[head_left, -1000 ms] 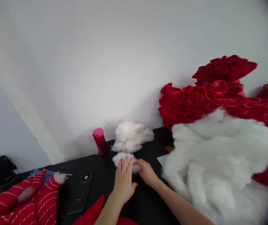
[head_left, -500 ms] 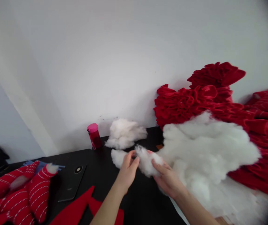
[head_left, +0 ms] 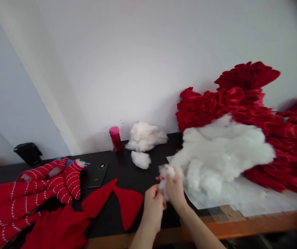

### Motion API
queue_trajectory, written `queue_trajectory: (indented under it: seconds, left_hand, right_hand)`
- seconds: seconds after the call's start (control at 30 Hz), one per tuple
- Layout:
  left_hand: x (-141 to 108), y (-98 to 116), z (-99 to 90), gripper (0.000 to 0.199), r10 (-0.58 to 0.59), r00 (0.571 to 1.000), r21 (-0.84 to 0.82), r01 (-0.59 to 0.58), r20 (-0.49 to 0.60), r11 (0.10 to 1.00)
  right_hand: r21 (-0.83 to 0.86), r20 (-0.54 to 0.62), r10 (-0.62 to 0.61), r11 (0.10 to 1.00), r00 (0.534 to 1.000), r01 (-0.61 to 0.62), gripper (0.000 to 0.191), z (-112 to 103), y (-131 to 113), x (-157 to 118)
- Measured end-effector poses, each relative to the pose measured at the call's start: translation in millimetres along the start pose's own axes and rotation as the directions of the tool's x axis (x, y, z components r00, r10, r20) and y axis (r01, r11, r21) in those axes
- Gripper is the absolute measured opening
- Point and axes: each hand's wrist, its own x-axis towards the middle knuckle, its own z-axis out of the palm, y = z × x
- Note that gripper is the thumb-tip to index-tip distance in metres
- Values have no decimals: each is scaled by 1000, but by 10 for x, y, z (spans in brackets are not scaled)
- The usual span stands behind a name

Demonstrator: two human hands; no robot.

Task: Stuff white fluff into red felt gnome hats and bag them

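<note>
Between my two hands is a tuft of white stuffing fibre (head_left: 165, 172), partly covered by fingers. My left hand (head_left: 153, 204) is closed around its lower end. Over the upper part, my right hand (head_left: 174, 186) grips the same tuft with bent fingers. Just right of my hands spreads a big mass of white stuffing (head_left: 223, 152) on white sheeting (head_left: 262, 200). A small clump of stuffing (head_left: 141, 159) lies beyond my hands, with a larger clump (head_left: 145, 136) behind it by the wall.
Red fabric pieces (head_left: 215, 107) are heaped along the wall at right. A pink-lidded bottle (head_left: 115, 139) and a phone (head_left: 99, 175) sit on the black table (head_left: 122, 169). At left lie striped stuffed pieces (head_left: 34, 192), flat red pieces (head_left: 128, 205) and a black object (head_left: 28, 154).
My hands have come closer together and lower, gathering the stuffing tuft between them. The view has shifted, showing more of the table's front edge and the red pieces at left.
</note>
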Motion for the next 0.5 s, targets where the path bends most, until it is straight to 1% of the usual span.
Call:
queue_trajectory:
  seconds: [0.03,0.1,0.17,0.23,0.33,0.4,0.43,0.47,0.5]
  left_hand:
    - [-46,-20,7,26,6,1000,4,-6,-19,1000]
    - [-132,-19,6,31,19,999,0,-19,-47,1000]
    - [-188,13,-6,42,58,995,24,-57,-77,998]
    - [-209,28,-11,46,140,982,91,-129,-124,987]
    - [-204,-35,6,32,277,943,198,-240,-187,950]
    - [-206,-107,19,17,312,935,234,-269,-171,934]
    - [-212,-139,21,10,323,934,252,-279,-153,926]
    - [-221,-163,19,7,329,935,267,-286,-132,920]
    - [-231,-178,12,10,331,936,280,-289,-116,915]
  right_hand:
    - [5,-43,-4,1000,999,4,13,4,34,6]
    - [18,-68,2,1000,998,-1,17,14,55,-25]
    - [38,-41,13,999,999,-12,24,39,28,-112]
    - [67,-7,41,997,999,-41,30,81,-10,-214]
    - [133,11,107,985,994,-108,27,134,-20,-272]
    - [201,-20,145,970,989,-138,25,140,22,-211]
    - [239,-40,159,960,986,-145,29,134,53,-157]
    - [274,-49,168,950,985,-148,33,126,85,-98]
    - [305,-46,176,940,983,-154,36,118,115,-42]
